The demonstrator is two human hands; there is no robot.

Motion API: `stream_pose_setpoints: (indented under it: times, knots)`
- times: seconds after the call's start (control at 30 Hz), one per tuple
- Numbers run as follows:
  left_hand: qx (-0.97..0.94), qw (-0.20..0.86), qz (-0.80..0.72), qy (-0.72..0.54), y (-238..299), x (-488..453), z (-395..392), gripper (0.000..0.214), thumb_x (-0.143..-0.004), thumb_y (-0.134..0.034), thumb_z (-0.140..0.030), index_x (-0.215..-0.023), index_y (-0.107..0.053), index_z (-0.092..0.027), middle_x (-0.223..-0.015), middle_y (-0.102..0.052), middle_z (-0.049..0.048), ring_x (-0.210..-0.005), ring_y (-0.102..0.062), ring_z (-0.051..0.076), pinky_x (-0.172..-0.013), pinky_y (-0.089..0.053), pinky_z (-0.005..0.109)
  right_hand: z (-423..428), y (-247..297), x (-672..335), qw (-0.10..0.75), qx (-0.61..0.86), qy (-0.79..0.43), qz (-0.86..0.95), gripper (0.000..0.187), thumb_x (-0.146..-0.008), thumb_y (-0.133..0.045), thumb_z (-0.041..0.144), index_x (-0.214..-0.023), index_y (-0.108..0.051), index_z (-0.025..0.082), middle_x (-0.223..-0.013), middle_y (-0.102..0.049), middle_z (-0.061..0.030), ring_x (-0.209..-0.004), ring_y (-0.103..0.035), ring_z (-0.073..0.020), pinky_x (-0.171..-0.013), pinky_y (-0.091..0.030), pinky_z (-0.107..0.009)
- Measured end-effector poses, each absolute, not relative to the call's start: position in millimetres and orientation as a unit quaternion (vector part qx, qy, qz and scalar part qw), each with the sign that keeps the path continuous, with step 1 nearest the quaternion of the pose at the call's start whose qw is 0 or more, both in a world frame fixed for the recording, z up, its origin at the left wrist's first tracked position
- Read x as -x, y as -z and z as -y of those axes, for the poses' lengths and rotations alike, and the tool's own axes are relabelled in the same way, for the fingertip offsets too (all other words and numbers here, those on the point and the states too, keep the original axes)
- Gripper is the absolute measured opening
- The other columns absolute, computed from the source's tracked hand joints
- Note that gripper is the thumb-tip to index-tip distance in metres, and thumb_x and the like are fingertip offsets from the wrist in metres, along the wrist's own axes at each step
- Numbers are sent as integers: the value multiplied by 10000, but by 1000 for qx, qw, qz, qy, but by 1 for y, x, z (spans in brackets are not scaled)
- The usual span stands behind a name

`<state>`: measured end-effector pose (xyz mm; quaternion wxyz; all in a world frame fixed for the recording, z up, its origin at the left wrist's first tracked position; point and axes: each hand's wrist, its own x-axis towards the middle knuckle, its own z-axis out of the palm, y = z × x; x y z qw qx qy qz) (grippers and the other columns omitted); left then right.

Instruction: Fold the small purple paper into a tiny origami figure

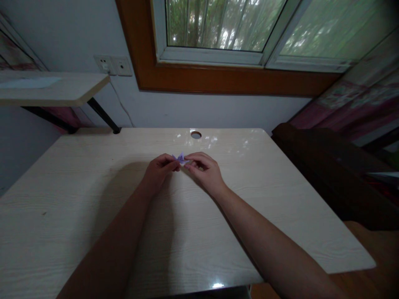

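A small folded piece of purple paper is held just above the pale wooden desk, near its middle. My left hand pinches it from the left with curled fingers. My right hand pinches it from the right, fingers bent over it. Most of the paper is hidden between the fingertips; only pointed tips show.
A round cable hole sits near the desk's far edge. A shelf on black brackets juts out at the left, with wall sockets beside it. A dark wooden piece of furniture stands to the right, under a window.
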<state>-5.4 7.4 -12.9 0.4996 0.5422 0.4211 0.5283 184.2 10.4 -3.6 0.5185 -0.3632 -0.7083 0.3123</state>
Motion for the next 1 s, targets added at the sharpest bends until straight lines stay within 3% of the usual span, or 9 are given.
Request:
stream_pose_setpoints:
  times: [0.13, 0.4, 1.0]
  knots:
    - [-558, 492, -429, -513, 12, 4, -7, 177, -762, -739, -338, -761, -680, -171, -694, -675, 10, -678, -617, 137, -700, -497, 276, -12, 4, -183, 534, 345, -285, 718, 148, -824, -714, 243, -969, -721, 269, -1064, -621, -56, -762, -582, -138, -622, -502, -285]
    - [-577, 479, -441, -493, 9, 2, -4, 185, -753, -748, -352, -751, -691, -176, -709, -695, 17, -683, -630, 147, -693, -497, 277, -10, 7, -183, 541, 361, -226, 726, 85, -842, -695, 230, -903, -728, 279, -1031, -544, -49, -803, -545, -148, -615, -483, -292]
    - [-553, 503, -437, -500, 3, 2, -3, 181, -780, -701, -335, -758, -687, -156, -700, -670, 15, -685, -602, 141, -704, -476, 267, -10, 3, -184, 540, 324, -214, 747, 169, -861, -662, 170, -932, -758, 289, -919, -581, -39, -802, -573, -148, -613, -479, -278]
